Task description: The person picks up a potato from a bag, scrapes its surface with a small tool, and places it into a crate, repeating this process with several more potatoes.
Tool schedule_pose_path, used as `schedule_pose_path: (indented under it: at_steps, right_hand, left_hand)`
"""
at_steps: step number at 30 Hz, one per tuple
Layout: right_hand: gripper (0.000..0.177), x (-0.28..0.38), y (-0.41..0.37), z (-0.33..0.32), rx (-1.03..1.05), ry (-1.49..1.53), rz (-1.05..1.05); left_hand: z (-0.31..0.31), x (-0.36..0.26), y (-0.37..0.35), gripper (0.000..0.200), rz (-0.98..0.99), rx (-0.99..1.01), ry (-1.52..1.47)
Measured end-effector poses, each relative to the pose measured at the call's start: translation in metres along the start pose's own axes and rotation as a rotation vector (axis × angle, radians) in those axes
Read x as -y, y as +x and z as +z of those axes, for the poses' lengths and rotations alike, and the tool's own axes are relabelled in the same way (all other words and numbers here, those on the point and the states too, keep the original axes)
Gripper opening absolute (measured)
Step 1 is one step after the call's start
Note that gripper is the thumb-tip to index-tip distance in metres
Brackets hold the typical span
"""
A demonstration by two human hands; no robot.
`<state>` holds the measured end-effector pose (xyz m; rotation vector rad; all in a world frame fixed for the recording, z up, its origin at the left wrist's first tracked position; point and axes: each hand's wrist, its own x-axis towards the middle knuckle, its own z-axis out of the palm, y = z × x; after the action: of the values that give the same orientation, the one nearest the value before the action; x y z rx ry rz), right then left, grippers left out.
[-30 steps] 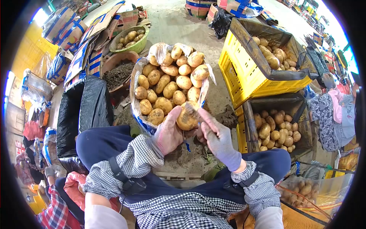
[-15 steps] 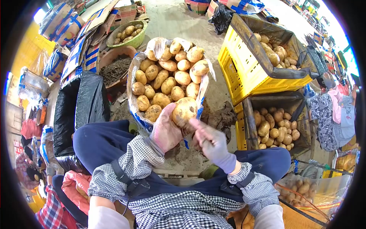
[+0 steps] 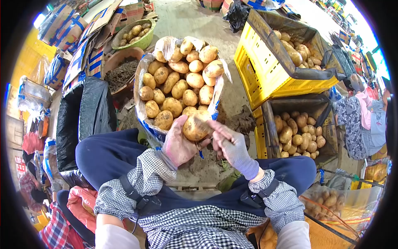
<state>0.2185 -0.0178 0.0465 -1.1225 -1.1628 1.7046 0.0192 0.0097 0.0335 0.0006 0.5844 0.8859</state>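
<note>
My left hand point(image 3: 178, 143), in a pinkish glove, grips a large dirty potato point(image 3: 195, 126) just in front of my knees. My right hand point(image 3: 232, 145), in a grey glove, lies against the right side of that potato with its fingers stretched over the skin. Right behind the held potato stands an open sack of potatoes point(image 3: 178, 83), heaped high, with its plastic rim rolled down.
A yellow crate point(image 3: 265, 79) with potatoes stands at the right, a dark lined crate of potatoes point(image 3: 296, 133) below it. A green bowl of potatoes point(image 3: 134, 35) and a basin of soil point(image 3: 120, 72) sit far left. Black bag point(image 3: 89, 112) near my left knee. Another person's sleeve point(image 3: 358, 120) at right.
The potato has turned in my left hand and shifted slightly. My right hand has slid from off its lower right side up onto its surface.
</note>
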Motion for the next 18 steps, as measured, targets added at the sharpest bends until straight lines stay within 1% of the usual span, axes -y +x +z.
schedule_pose_path:
  at_steps: [1,3,4,5,6,7,8,9,11,13,14,15,16,17,18]
  right_hand:
    - [0.039,-0.008,0.002,0.006,0.07,0.069,-0.055]
    - [0.037,-0.017,-0.004,0.016,0.11,0.013,-0.146]
    - [0.037,-0.017,-0.003,0.016,0.111,0.015,-0.148]
    - [0.036,-0.017,-0.001,0.014,0.028,-0.039,-0.212]
    - [0.036,-0.017,0.002,0.013,-0.012,-0.067,-0.244]
    - [0.035,-0.018,0.004,0.011,-0.054,-0.096,-0.276]
    - [0.035,-0.018,0.006,0.01,-0.051,-0.118,-0.321]
    - [0.034,-0.018,0.007,0.009,-0.049,-0.138,-0.365]
    - [0.036,-0.019,0.005,0.01,-0.066,-0.141,-0.338]
    - [0.043,-0.023,0.003,0.005,0.046,-0.701,-0.549]
    - [0.048,-0.024,0.001,0.01,0.018,-0.651,-0.555]
    - [0.048,-0.028,0.003,0.009,0.015,-0.651,-0.555]
    - [0.047,-0.03,0.007,0.01,-0.035,-0.454,-0.613]
    - [0.044,-0.029,0.007,0.006,-0.065,-0.285,-0.551]
    - [0.043,-0.026,0.006,0.003,-0.101,-0.11,-0.5]
  left_hand:
    - [0.0,-0.001,0.003,0.052,-0.022,0.004,-0.009]
    - [0.0,-0.001,0.006,0.053,-0.041,0.008,-0.017]
    - [0.006,-0.001,0.005,0.053,-0.04,0.01,-0.015]
    - [0.01,-0.002,0.004,0.053,-0.04,0.011,-0.014]
    - [0.015,-0.003,0.001,0.052,-0.041,0.056,-0.032]
    - [0.004,-0.001,0.008,0.052,-0.039,0.058,-0.033]
    - [-0.004,0.002,0.016,0.051,0.132,0.068,0.257]
    - [-0.016,0.001,0.019,0.05,0.14,0.053,0.282]
    - [-0.015,-0.003,0.015,0.047,0.155,0.022,0.33]
    - [-0.01,-0.003,0.006,0.045,0.165,0.192,0.411]
    - [-0.005,-0.005,0.003,0.045,0.163,0.192,0.412]
    - [0.002,-0.009,0.002,0.044,0.035,0.187,0.201]
    - [0.008,-0.011,0.0,0.043,-0.091,0.179,-0.011]
    - [0.01,-0.01,-0.003,0.043,-0.092,0.18,-0.012]
    - [0.011,-0.006,-0.005,0.043,-0.016,0.158,0.033]
